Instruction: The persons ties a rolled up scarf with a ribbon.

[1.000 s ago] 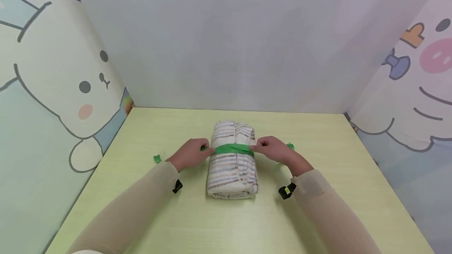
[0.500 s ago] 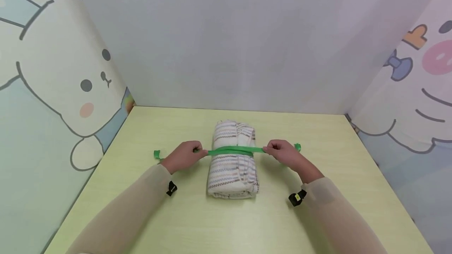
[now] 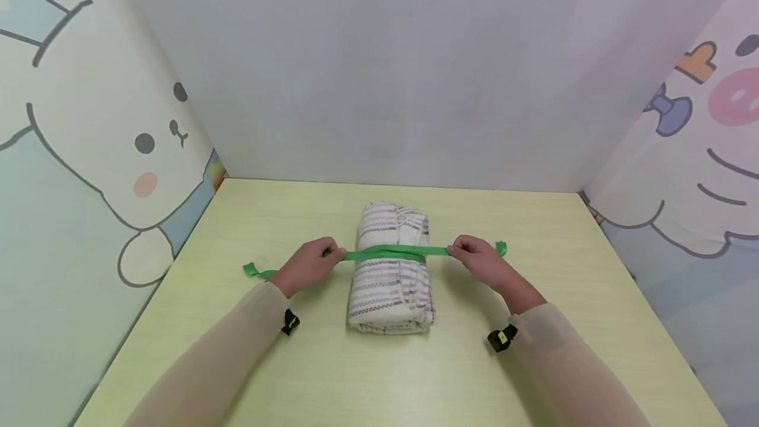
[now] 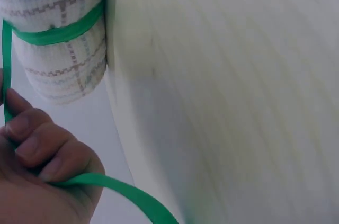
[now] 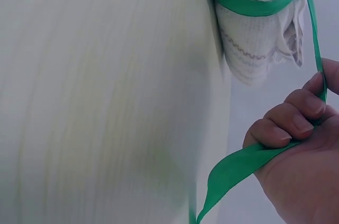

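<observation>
A rolled white cloth with coloured zigzag stripes [image 3: 391, 269] lies in the middle of the pale green table [image 3: 379, 374]. A green ribbon [image 3: 388, 254] runs round its middle and stretches taut to both sides. My left hand [image 3: 308, 263] grips the ribbon left of the roll, fingers [image 4: 37, 139] curled on it, and the loose end [image 3: 252, 270] trails to the left. My right hand [image 3: 477, 259] grips the ribbon on the right side, fingers [image 5: 288, 123] curled, with the other end [image 3: 501, 247] sticking out behind it. The wrist views show the cloth [image 4: 58, 33] [image 5: 254, 38] and ribbon [image 4: 53, 36] [image 5: 254, 7] up close.
Walls enclose the table on three sides: a plain pale back wall [image 3: 379, 71], a left panel with a cartoon rabbit [image 3: 107, 137] and a right panel with a cartoon face [image 3: 700, 150]. Beige sleeves [image 3: 225, 354] cover both forearms.
Both hands have moved outward from the roll, drawing the ribbon taut to each side. The left loose end has slid farther left on the table.
</observation>
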Motion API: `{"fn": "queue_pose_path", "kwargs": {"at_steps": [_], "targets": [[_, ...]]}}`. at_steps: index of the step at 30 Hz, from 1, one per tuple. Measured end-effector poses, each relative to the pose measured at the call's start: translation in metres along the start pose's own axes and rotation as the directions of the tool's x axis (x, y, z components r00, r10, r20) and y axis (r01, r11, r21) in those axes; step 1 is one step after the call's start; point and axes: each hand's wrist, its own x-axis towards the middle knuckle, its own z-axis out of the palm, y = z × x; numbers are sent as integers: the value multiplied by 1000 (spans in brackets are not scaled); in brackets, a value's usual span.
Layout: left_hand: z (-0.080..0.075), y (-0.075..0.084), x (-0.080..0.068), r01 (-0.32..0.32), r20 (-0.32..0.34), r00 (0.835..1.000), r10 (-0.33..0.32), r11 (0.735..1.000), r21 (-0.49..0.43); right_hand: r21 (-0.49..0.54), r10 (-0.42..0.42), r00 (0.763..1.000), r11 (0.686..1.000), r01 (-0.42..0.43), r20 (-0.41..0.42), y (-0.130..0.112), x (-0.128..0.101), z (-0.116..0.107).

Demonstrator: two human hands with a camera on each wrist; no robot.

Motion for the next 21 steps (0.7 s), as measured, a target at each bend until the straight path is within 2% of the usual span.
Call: {"fn": "queue_pose_path", "kwargs": {"at_steps": [5, 12, 21], "targets": [[-3, -3, -2, -16, -17, 1000, 17, 1000, 25, -13, -8, 1000, 1000, 8, -11, 1, -1, -2], [-10, -10, -7, 12, -16, 1000, -11, 999, 46, -64, 23, 999, 998, -25, -27, 7, -3, -7], [-10, -21, -9, 15, 7, 1000, -15, 1000, 10, -60, 36, 999, 998, -35, 16, 6, -4, -4]]}}
